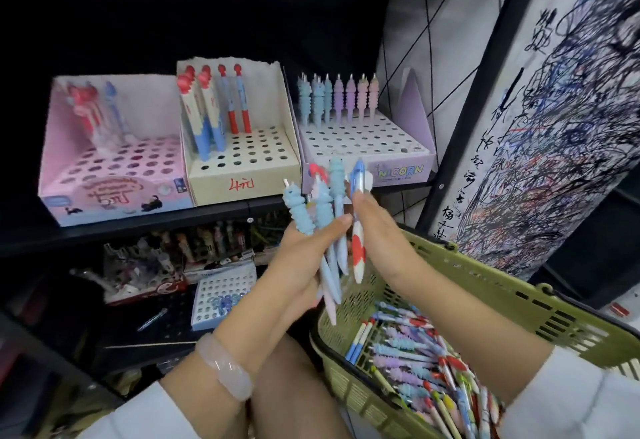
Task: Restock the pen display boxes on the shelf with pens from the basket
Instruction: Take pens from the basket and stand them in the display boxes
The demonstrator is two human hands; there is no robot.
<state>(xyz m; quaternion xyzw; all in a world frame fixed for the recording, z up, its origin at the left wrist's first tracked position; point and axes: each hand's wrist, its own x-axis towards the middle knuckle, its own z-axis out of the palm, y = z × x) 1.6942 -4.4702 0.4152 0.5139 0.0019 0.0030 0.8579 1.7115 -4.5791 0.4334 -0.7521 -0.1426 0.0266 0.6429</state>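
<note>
My left hand (301, 258) grips a bunch of blue ridged pens (313, 210) upright, just below the shelf edge. My right hand (372, 227) pinches a white pen with red spots and a blue top (358, 220) beside that bunch. Three display boxes stand on the shelf: a pink box (114, 192) at left, a cream box (242, 182) in the middle, a lilac unicorn box (408, 170) at right. Each holds a few pens in its back rows. The green basket (502, 296) at lower right holds many loose pens (422, 352).
A lower shelf holds more pen boxes, among them a white holed box (225, 286) with blue pens lying on it, and a loose pen (152, 319). A scribbled test-paper panel (554, 127) rises at right behind a black post. My knee (291, 386) is below the hands.
</note>
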